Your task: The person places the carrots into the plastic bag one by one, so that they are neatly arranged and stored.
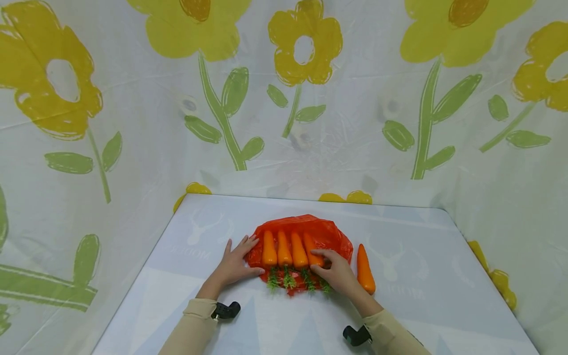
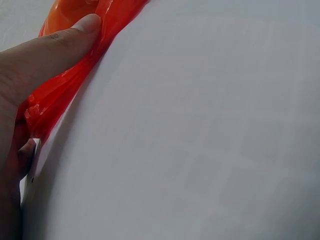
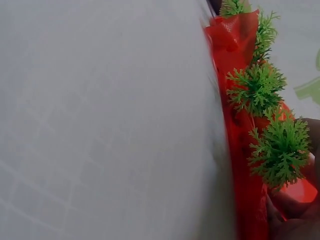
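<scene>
Several toy carrots (image 1: 282, 249) with green leafy tops (image 1: 289, 280) lie side by side on a red plastic bag (image 1: 326, 229), tips pointing away from me. My right hand (image 1: 339, 273) pinches the rightmost carrot (image 1: 314, 254) of the row between thumb and fingers. In the right wrist view, its leafy top (image 3: 280, 152) is close beside my fingers. With fingers spread, my left hand (image 1: 232, 266) rests at the bag's left edge. The left wrist view has the thumb (image 2: 75, 42) lying along the red plastic, near an orange carrot (image 2: 67, 15).
One more carrot (image 1: 365, 271), no leaves visible on it, lies on the table right of the bag, close by my right hand. The pale patterned table (image 1: 412, 256) is surrounded by a flower-printed curtain (image 1: 346, 123).
</scene>
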